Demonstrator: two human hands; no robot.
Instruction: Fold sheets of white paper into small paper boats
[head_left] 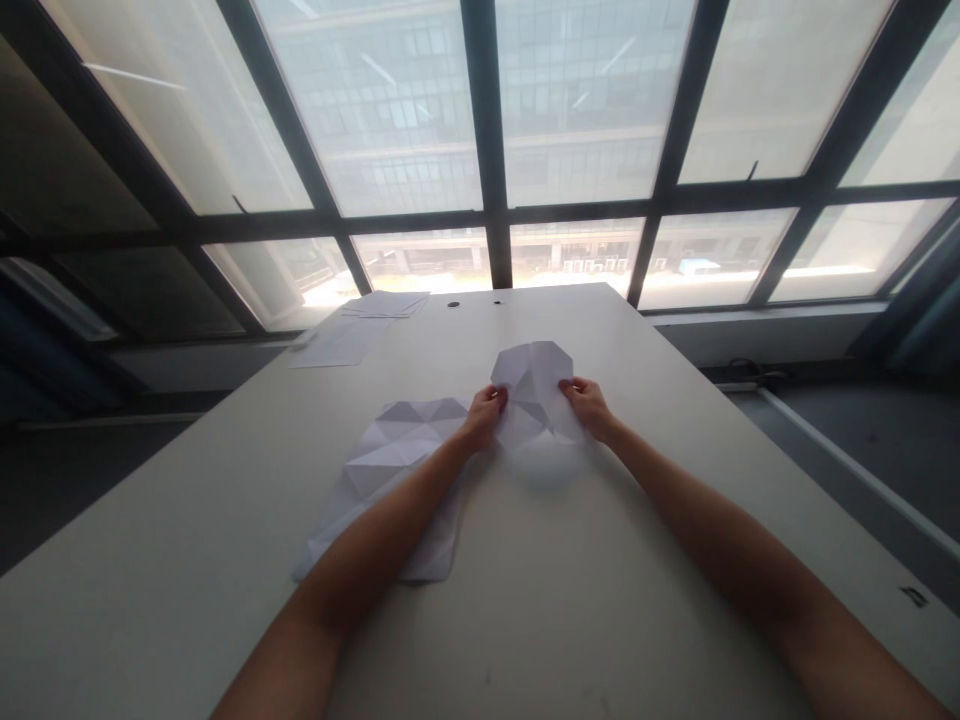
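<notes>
A creased, partly folded sheet of white paper is held up above the table, in front of me. My left hand pinches its left edge between thumb and fingers. On the opposite edge, my right hand grips the same sheet in a like pinch. Fold lines run across the sheet, and its top corners look cut off or folded back. Under my left forearm lies a second creased sheet of paper, spread out on the table and partly hidden by the arm.
The white table stretches toward the large windows. Several flat white sheets lie at its far left. Near the far edge are two small dark holes, one being a round hole. A dark sticker-like mark sits at the right edge.
</notes>
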